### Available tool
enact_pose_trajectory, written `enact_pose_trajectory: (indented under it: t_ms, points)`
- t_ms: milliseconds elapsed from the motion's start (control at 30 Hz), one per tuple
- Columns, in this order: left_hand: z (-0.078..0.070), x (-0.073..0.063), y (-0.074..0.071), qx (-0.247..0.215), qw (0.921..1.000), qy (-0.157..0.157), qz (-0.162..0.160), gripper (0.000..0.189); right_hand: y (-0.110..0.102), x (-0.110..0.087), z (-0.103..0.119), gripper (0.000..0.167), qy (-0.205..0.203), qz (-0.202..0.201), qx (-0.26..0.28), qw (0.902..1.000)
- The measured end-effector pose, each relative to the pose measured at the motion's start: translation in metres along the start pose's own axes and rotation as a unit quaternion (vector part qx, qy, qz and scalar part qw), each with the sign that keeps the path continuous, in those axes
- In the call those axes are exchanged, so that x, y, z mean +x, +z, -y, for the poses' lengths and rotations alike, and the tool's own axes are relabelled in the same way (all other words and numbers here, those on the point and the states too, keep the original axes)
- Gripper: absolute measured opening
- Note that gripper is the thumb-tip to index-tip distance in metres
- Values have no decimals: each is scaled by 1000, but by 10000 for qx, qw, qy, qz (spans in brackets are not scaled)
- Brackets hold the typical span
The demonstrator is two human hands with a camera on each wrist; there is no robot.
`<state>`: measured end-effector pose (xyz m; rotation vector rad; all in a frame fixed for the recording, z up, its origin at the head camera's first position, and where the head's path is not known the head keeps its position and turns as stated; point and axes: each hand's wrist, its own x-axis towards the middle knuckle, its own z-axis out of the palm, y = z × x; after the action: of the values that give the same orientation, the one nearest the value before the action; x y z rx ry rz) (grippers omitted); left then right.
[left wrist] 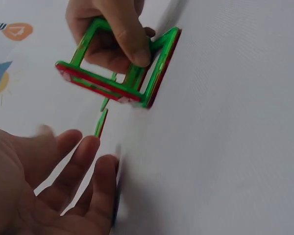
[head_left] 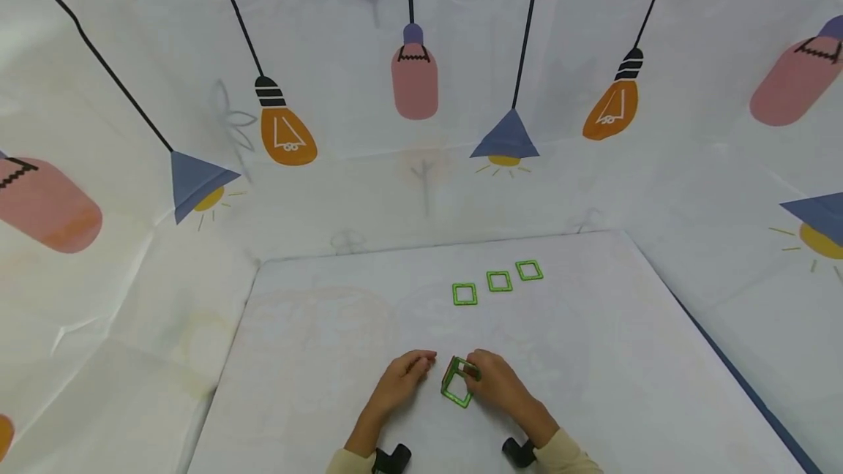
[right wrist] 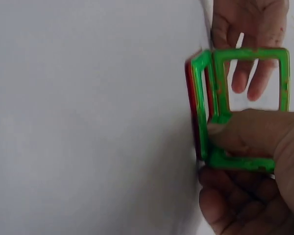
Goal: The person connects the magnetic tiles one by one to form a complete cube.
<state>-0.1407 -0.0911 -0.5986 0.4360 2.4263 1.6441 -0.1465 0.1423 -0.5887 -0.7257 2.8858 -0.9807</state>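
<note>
Thumb and fingers of my right hand [head_left: 495,384] pinch a group of green square magnetic tiles [head_left: 454,399] joined at angles. Red edging runs along some sides of these tiles in the left wrist view. One tile of the group lies against the white surface, while another stands up from it. Just left of the group, my left hand [head_left: 399,382] is held with loose, slightly bent fingers and nothing in them. The right wrist view shows the left hand's fingertips [right wrist: 257,88] through the upright tile's opening. Exactly how many tiles are joined is partly hidden by my right hand.
Farther back on the white table [head_left: 329,328] lie three single green square tiles: a left one [head_left: 454,295], a middle one [head_left: 500,290] and a right one [head_left: 530,279]. A white sheet [head_left: 342,196] printed with lamps rises behind and beside the table.
</note>
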Motion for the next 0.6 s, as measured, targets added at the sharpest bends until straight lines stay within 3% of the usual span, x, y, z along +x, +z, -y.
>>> enact_pose_trajectory:
  t_ms: [100,300,433,600]
  points:
    - [2,4,5,437,9985,285,-181,26,-3,5,-3,21,-293,312,1,9991]
    - [2,14,19,698,9949,727,40,27,-6,14,-8,13,-391,858,132,9955]
    - [3,16,25,680,9944,811,-13,20,-6,14,-11,12,-411,819,273,9954]
    - [3,14,27,885,9919,831,-379,17,-10,10,-20,14,-336,676,442,9962]
